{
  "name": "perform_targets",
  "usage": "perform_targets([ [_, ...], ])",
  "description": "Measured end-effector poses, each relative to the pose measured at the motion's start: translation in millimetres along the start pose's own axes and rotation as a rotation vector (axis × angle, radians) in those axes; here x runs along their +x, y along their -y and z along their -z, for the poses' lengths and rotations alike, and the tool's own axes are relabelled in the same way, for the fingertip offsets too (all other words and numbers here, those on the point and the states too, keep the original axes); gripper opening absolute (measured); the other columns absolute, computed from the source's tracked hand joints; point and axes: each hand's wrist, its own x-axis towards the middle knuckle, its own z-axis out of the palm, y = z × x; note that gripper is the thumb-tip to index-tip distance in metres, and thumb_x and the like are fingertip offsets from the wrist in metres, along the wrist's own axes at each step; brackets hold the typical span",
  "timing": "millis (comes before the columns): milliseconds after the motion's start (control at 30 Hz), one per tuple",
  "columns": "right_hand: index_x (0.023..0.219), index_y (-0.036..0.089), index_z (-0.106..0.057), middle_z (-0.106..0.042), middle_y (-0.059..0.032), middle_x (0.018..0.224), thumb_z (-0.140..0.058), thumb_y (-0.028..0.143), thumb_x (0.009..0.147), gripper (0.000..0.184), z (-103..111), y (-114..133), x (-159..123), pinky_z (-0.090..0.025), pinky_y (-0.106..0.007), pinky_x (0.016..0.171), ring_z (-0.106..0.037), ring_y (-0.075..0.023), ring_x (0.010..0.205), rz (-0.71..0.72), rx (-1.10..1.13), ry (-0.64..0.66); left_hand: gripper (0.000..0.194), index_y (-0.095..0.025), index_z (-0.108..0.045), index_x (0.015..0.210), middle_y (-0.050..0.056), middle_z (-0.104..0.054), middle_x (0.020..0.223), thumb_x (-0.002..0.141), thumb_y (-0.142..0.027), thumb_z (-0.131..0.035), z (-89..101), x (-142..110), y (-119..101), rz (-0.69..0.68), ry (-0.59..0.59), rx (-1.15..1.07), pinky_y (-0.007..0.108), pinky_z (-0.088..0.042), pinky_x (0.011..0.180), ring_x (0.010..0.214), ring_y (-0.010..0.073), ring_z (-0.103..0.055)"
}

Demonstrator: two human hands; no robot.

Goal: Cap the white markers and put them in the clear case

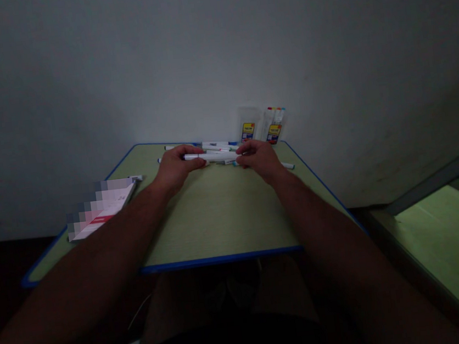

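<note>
Arms [109,242] outstretched, the 2 hands [171,168] pinch a white marker [221,156] between them, crosswise.

you have one worktop [218,217] and two grips at it: one left grip [201,157], one right grip [240,155]. you can count at least four white markers [220,156] toward the worktop's far edge; overlap hides the exact number. you see two clear cases [248,114] at the worktop's far right corner, and one flat printed item [108,214] along the worktop's left side.
</note>
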Motion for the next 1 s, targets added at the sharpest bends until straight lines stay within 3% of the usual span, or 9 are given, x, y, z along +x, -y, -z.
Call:
perform_targets([
  [133, 0.084, 0.017, -0.063, -0.067, 0.0010, 0.075, -0.077, 0.015, 0.066, 0.023, -1.5, 3.0, -0.9, -0.051, -0.022, 0.055, -0.061, -0.0094, 0.060, -0.017, 0.043, -0.024, 0.030, -0.017, -0.075, 0.080, 0.003, -0.071, 0.072, 0.053, -0.022, -0.087, 0.8, 0.4, 0.7, -0.012, 0.000, 0.009, 0.034, -0.055, 0.071, 0.068, 0.0172, -0.065],
  [233, 0.089, 0.018, -0.063, -0.070, -0.0019, 0.084, -0.076, 0.027, 0.076, 0.021, -1.8, 5.4, -1.0, -0.050, -0.019, 0.051, -0.066, -0.0107, 0.064, -0.075, 0.087, -0.040, 0.029, -0.018, -0.075, 0.079, 0.001, -0.071, 0.071, 0.053, -0.021, -0.087, 1.6, 2.0, 2.9, -0.045, -0.019, 0.028, 0.033, -0.054, 0.070, 0.066, 0.0159, -0.064],
  [433, 0.079, 0.015, -0.066, -0.072, -0.0062, 0.074, -0.065, 0.035, 0.090, 0.023, -0.4, 2.7, -1.2, -0.048, -0.019, 0.043, -0.065, -0.0110, 0.055, -0.185, 0.005, 0.065, 0.028, -0.018, -0.075, 0.078, 0.001, -0.071, 0.072, 0.053, -0.019, -0.087, 1.4, 3.5, 5.6, -0.064, -0.012, -0.012, 0.034, -0.056, 0.074, 0.067, 0.0158, -0.065],
  [600, 0.075, 0.014, -0.069, -0.074, -0.0080, 0.074, -0.071, 0.027, 0.086, 0.017, -0.9, 1.6, -5.5, -0.051, -0.020, 0.047, -0.061, -0.0091, 0.051, -0.160, -0.034, 0.211, 0.028, -0.018, -0.074, 0.079, 0.003, -0.072, 0.073, 0.054, -0.017, -0.086, 1.0, 1.8, 3.3, -0.043, 0.005, -0.024, 0.037, -0.058, 0.078, 0.074, 0.0187, -0.069],
  [1000, 0.074, 0.014, -0.070, -0.073, -0.0068, 0.071, -0.070, 0.020, 0.084, 0.012, -0.8, 4.9, -8.1, -0.051, -0.020, 0.048, -0.058, -0.0081, 0.050, -0.117, -0.062, 0.199, 0.023, -0.018, -0.075, 0.079, 0.004, -0.072, 0.073, 0.058, -0.014, -0.082, 0.4, -0.5, 0.9, -0.011, 0.031, -0.052, 0.041, -0.060, 0.082, 0.076, 0.0210, -0.071],
])
